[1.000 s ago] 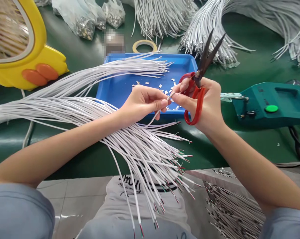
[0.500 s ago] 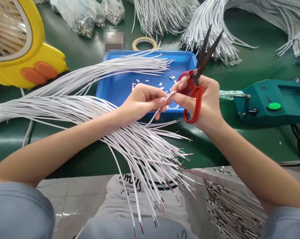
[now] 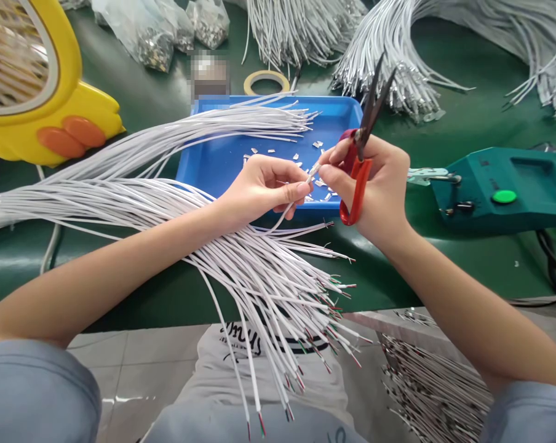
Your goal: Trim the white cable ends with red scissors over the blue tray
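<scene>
My left hand (image 3: 264,187) pinches a white cable (image 3: 287,210) close to its end, above the front edge of a blue tray (image 3: 190,163). Hooked on my right hand (image 3: 374,178) are red-handled scissors (image 3: 361,178), their dark blades pointing up and slightly parted. The thumb and forefinger of that hand meet at the cable's tip. Small white scraps (image 3: 318,144) lie in the tray. Under my left forearm spreads a bundle of white cables (image 3: 259,271) with coloured wire ends, and a second bundle (image 3: 241,120) reaches over the tray.
A green device (image 3: 513,191) stands at the right. Behind the tray are a tape roll (image 3: 266,82), bags of metal parts (image 3: 208,23) and more cable bundles (image 3: 301,31). A yellow duck-shaped object (image 3: 61,111) is at the left. More cables (image 3: 435,387) lie below the table edge.
My right hand has turned slightly, and the scissors have shifted left with their blades lower. The cable tip between my hands is now more covered by the right fingers.
</scene>
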`<state>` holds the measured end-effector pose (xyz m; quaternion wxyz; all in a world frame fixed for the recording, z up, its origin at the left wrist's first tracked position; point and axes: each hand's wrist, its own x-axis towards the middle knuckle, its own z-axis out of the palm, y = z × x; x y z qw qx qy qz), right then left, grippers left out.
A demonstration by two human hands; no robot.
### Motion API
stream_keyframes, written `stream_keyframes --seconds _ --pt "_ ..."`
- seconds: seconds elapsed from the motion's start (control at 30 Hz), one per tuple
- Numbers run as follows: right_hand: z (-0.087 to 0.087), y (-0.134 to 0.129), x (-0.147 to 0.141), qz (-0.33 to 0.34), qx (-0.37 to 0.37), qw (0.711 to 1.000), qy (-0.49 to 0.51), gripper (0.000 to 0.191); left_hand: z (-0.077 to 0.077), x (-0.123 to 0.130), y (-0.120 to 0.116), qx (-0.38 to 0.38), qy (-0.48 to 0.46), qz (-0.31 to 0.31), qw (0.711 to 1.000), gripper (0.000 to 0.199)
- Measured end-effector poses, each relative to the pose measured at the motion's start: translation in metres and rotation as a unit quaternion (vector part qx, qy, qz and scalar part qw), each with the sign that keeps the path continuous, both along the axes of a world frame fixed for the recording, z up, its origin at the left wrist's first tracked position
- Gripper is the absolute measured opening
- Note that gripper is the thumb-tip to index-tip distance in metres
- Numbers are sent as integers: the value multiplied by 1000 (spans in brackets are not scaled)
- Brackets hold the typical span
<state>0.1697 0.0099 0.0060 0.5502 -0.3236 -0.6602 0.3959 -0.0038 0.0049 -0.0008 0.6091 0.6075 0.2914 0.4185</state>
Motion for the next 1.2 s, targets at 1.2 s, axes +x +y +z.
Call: stream_keyframes --seconds 1.2 --pt "-1 8 4 -47 -34 996 -70 16 0 0 2 -18 19 0 1000 32"
